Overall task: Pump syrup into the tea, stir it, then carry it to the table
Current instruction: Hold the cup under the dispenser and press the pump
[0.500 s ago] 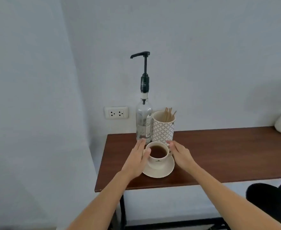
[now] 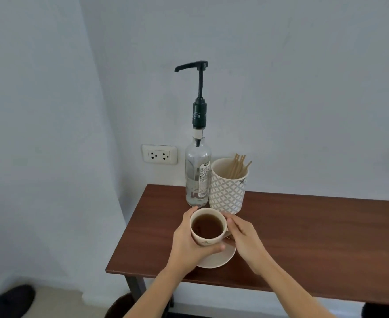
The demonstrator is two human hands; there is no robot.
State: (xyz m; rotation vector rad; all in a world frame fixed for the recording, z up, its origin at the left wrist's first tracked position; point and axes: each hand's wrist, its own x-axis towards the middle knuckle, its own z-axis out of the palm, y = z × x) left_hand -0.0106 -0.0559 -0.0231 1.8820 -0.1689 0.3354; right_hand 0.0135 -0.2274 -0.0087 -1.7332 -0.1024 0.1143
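A cream cup of dark tea (image 2: 207,226) is lifted a little above its saucer (image 2: 221,258) on the brown table (image 2: 303,237). My left hand (image 2: 189,242) wraps around the cup's left side and front. My right hand (image 2: 244,235) is at the cup's right side, fingers by the handle, which is hidden. Just behind stands a clear glass syrup bottle (image 2: 197,173) with a tall black pump (image 2: 199,88), its spout pointing left. A patterned holder with wooden stir sticks (image 2: 229,184) stands right of the bottle.
A wall outlet (image 2: 159,154) sits left of the bottle. The white wall runs behind the table and a corner juts out at the left. Dark round shapes lie on the floor at bottom left (image 2: 12,299) and below the table.
Both hands have closed in on the cup and raised it off the saucer. The camera has moved nearer and looks down more steeply.
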